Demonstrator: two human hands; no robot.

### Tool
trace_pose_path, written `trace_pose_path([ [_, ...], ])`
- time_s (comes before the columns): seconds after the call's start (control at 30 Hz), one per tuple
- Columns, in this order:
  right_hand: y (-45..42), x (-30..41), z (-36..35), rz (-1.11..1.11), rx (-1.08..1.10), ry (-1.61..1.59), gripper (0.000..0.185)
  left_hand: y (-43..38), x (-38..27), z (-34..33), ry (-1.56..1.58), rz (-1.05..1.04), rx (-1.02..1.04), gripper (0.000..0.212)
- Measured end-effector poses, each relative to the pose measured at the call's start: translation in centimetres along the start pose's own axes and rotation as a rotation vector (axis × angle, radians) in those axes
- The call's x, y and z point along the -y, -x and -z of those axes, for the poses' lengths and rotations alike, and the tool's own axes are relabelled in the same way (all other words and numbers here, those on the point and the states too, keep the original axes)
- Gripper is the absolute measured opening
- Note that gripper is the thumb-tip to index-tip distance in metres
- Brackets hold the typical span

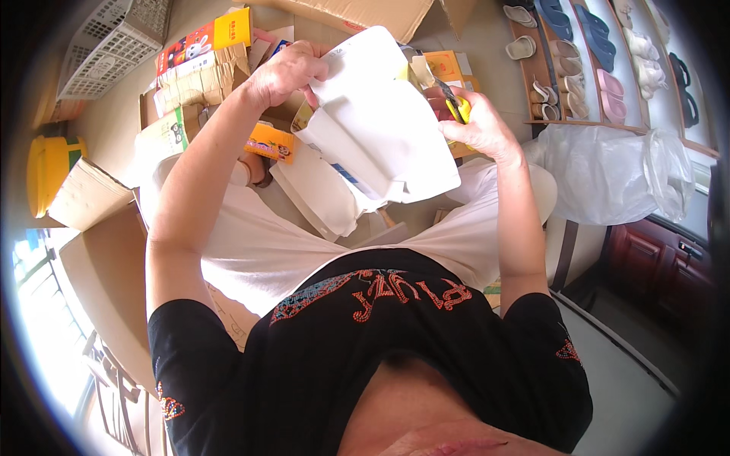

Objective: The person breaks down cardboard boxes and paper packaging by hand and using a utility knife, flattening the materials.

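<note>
A white cardboard sheet (393, 119), part of an opened-out carton with folded panels, spans the space between my hands. My left hand (291, 74) pinches its left edge near the top. In my right hand (476, 122) is a box cutter or scissors with yellow handles (458, 107), its dark metal part pointing up and left beside the sheet's right edge; the fingers partly hide it. Below the sheet hangs a white side panel (319, 191) with torn edges. An orange printed box (269, 142) lies under my left forearm.
Flattened printed cartons (205, 45) and a brown cardboard box (365, 14) lie ahead. A shoe rack (593, 62) stands at the right above a clear plastic bag (610, 171). At the left are a grey plastic basket (114, 51), a yellow bin (48, 171) and a large carton (105, 273).
</note>
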State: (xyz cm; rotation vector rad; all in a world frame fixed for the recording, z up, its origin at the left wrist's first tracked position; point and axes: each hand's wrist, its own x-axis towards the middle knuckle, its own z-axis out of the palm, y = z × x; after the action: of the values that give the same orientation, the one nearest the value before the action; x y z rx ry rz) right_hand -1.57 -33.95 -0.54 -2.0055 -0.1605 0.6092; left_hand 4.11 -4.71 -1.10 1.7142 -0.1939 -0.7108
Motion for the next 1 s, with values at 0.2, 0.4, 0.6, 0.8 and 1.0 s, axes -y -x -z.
trace_pose_path([
  [0.2,0.3,-2.1,-0.1,0.113,-0.145,-0.148,0.02,-0.2,0.1,0.2,0.072,0.024,-0.067,0.038],
  [0.4,0.4,-2.8,0.5,0.066,-0.301,-0.519,0.014,-1.8,3.3,0.1,0.366,-0.154,0.106,0.048],
  [0.6,1.1,-3.6,2.3,-0.015,-0.543,-0.739,0.021,-0.4,2.5,-0.9,0.186,-0.135,0.478,0.082],
  [0.8,0.5,-6.3,2.3,-0.084,-0.515,-0.701,0.019,-2.2,6.0,-0.3,-0.561,0.037,-0.029,0.061],
  [1.0,0.2,-11.4,3.7,-0.193,-0.562,-0.55,0.018,-3.0,13.1,1.7,-1.093,0.345,0.154,0.05],
])
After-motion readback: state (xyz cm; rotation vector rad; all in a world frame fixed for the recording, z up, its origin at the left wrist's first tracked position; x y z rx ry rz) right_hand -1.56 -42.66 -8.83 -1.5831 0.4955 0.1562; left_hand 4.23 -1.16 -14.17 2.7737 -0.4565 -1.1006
